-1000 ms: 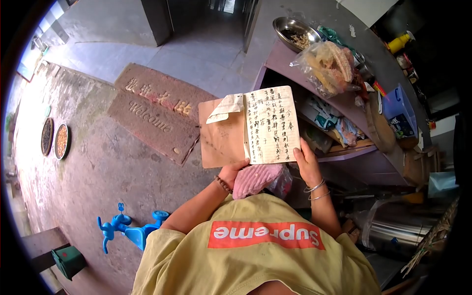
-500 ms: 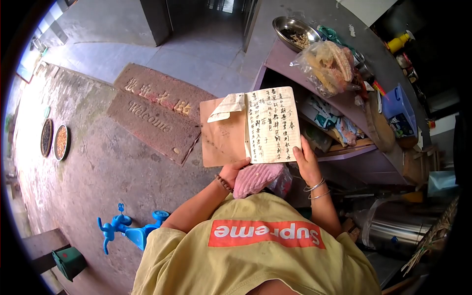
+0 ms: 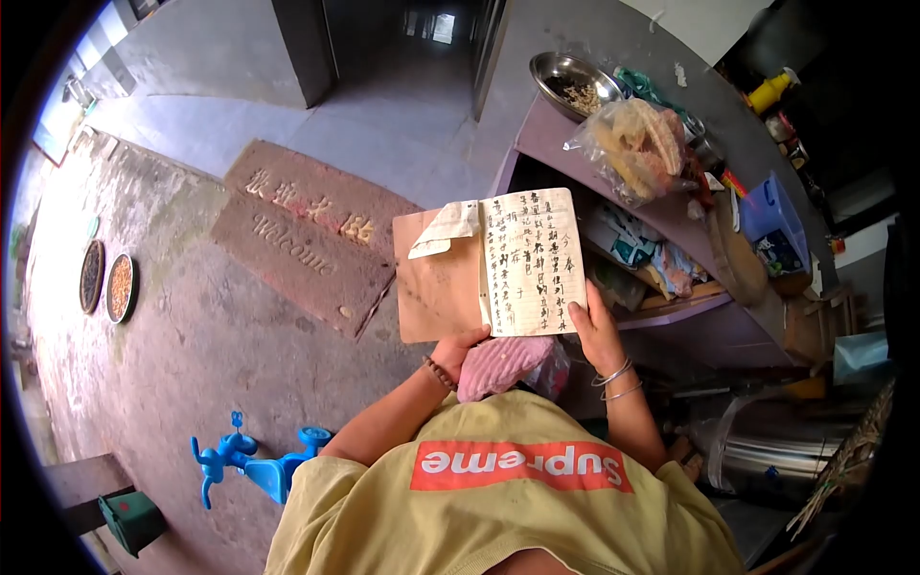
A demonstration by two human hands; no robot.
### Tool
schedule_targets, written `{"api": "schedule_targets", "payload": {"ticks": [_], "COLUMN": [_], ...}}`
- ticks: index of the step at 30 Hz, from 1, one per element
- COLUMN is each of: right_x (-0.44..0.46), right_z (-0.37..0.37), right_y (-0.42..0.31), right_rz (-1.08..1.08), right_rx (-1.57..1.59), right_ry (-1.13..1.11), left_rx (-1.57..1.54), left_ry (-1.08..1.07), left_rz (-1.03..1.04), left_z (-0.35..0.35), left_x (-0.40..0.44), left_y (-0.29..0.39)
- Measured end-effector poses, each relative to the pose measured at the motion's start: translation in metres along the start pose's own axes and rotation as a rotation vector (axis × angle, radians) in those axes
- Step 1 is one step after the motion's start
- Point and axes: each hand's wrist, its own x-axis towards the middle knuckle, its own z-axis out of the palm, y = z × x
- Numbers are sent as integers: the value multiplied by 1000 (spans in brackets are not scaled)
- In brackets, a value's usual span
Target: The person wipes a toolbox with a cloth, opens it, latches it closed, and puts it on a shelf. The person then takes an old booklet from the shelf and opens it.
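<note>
An open notebook point(image 3: 532, 273) with handwritten columns of characters on its right page lies spread between my two hands. Its left side is a brown cover with a folded scrap of paper point(image 3: 446, 230) near the top. My left hand point(image 3: 460, 351), wearing a beaded bracelet, grips the bottom edge near the spine, thumb on the page. My right hand point(image 3: 598, 331), with bangles at the wrist, holds the lower right corner, thumb in front. The fingers behind the notebook are hidden. Below the notebook, a pink ribbed cloth item point(image 3: 503, 367) shows in front of my yellow shirt.
A welcome mat point(image 3: 297, 244) lies ahead on the floor. To the right stands a cabinet point(image 3: 661, 331) with a metal bowl point(image 3: 575, 84) and a plastic bag point(image 3: 632, 144) on top. A blue toy tricycle point(image 3: 259, 463) and two round trays point(image 3: 121, 287) are at left.
The notebook and both hands sit slightly lower in the view, and the surroundings have shifted a little. Both hands keep their hold on the notebook.
</note>
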Motion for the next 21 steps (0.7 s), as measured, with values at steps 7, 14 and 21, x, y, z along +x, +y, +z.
{"api": "schedule_targets", "payload": {"ticks": [7, 14, 21], "right_x": [0, -1, -2], "right_z": [0, -1, 0], "right_y": [-7, -11, -7], "right_rz": [-17, 31, -43], "right_rx": [-40, -18, -37], "right_ry": [-3, -28, -6], "left_rx": [71, 53, 44], "left_ry": [-18, -30, -36], "left_rz": [60, 5, -4], "left_z": [0, -1, -3], "left_x": [0, -1, 1], "left_y": [-1, 0, 0]}}
